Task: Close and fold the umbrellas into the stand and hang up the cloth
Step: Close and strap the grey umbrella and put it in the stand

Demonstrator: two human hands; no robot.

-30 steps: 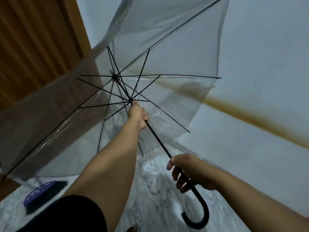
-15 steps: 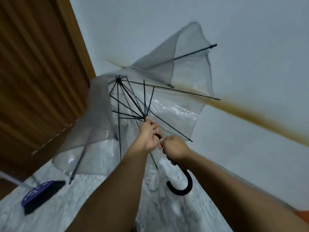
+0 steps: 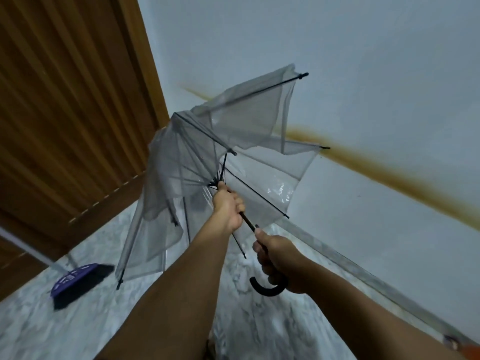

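No writing shows anywhere. The left hand (image 3: 228,203) is fisted round the umbrella (image 3: 228,157) shaft, right at the hub where the ribs meet. The right hand (image 3: 276,258) is clenched on the black crook handle (image 3: 267,289). The clear canopy hangs half collapsed over the marble floor (image 3: 259,320), near the wall (image 3: 363,61) and wooden door (image 3: 65,100). A blue brush (image 3: 75,279) lies by the floor's left edge.

A person's left hand (image 3: 228,206) grips the shaft of a half-collapsed clear umbrella (image 3: 220,162) just below its ribs, while the right hand (image 3: 278,258) clasps the black hooked handle (image 3: 268,288). A purple brush (image 3: 75,283) lies on the marble floor (image 3: 259,320) beside a wooden door (image 3: 65,100).
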